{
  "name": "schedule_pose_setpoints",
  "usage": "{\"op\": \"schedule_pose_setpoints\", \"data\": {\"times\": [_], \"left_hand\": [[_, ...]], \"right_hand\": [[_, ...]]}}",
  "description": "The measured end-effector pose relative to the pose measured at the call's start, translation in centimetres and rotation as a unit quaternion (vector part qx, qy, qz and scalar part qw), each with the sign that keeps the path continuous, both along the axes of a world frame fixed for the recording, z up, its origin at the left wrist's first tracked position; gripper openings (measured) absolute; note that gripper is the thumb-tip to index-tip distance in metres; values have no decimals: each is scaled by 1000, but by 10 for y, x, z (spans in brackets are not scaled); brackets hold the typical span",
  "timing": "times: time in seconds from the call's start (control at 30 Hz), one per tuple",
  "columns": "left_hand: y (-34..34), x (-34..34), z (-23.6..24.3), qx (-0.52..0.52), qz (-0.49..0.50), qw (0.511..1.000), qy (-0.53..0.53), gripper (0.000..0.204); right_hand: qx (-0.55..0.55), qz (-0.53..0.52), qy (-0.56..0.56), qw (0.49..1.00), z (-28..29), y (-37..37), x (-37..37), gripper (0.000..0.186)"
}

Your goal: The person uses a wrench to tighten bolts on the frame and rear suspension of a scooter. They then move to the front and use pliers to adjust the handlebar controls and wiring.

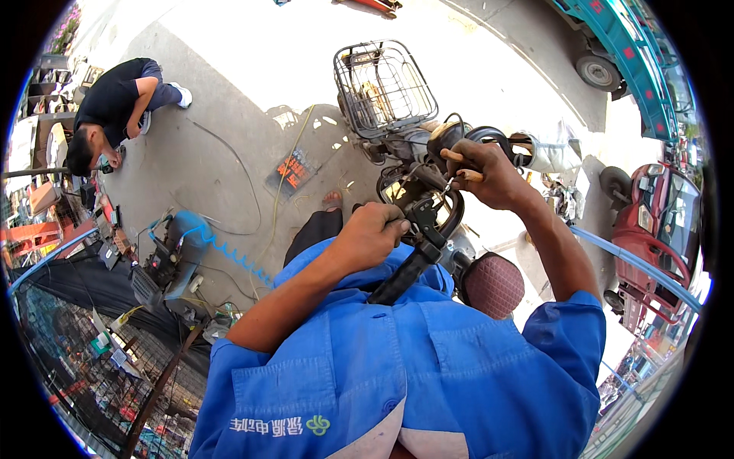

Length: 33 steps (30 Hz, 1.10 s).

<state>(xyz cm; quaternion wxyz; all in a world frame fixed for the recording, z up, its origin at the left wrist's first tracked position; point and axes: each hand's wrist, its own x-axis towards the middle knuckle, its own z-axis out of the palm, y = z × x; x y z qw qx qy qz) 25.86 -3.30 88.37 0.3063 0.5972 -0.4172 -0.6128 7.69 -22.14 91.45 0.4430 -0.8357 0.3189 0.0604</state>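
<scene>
My right hand (491, 173) is closed around a pair of pliers (468, 175) with tan-orange handles. The metal jaws point down and left, toward the black handlebar (434, 239) of an electric bike. My left hand (371, 239) is closed, with thumb and forefinger pinched beside the handlebar's brake-lever mount (422, 216); whatever lies between the fingertips is hidden. A black rubber grip (405, 275) runs from the mount toward my blue shirt. Beyond my hands, a wire basket (384, 88) sits at the bike's front. The quilted maroon saddle (493, 285) shows below my right forearm.
A person in dark clothes (115, 107) bends over at the far left. A blue air compressor (187, 229) with a coiled blue hose (237, 262) stands at left. A flat printed sheet (293, 174) lies on the concrete. A teal truck (623, 46) and red vehicle (650, 237) are at right.
</scene>
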Motion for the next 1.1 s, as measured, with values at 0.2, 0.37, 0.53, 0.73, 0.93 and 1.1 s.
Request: {"op": "schedule_pose_setpoints", "data": {"times": [0.2,0.37,0.53,0.73,0.93,1.1], "left_hand": [[6,-5,-3,-21,15,999,-22,19],[5,-4,0,-3,19,1000,-17,18],[3,-2,4,15,10,1000,-12,18],[-3,1,11,27,2,1000,-4,18],[-6,6,11,13,-23,1000,-9,18],[-5,4,11,-5,-7,1000,6,18]], "right_hand": [[-6,2,17,1000,-5,1,1,26],[-18,18,5,1000,-2,2,3,26],[22,-26,-6,999,0,4,7,26],[36,-33,15,999,-2,0,2,26],[59,-77,-22,995,1,3,2,25],[33,-56,-16,998,-1,4,-2,26]]}}
